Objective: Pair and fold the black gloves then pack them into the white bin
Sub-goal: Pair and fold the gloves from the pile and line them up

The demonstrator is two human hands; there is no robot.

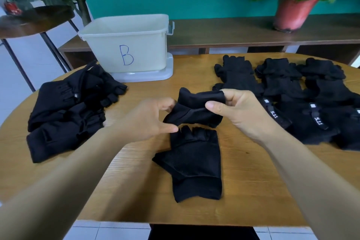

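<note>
**Folding a glove over the surface**

Both hands are raised just above the wooden surface [253,181] with one black glove [194,111] doubled over between them. The left grip [148,119] pinches its left end, with one finger stretched out loose below. The right grip [239,111] is closed on its right end, thumb in front and fingers behind. Directly beneath lies a second glove [194,161], flat, with its cuff towards the person. A heap of gloves [68,115] sits to the left, and rows of gloves [292,99] are laid out to the right. The white bin [126,45], marked B, stands on its lid [152,76] at the far edge, well apart from the hands. A potted plant [294,13] rests on the shelf [233,31] behind.
</note>
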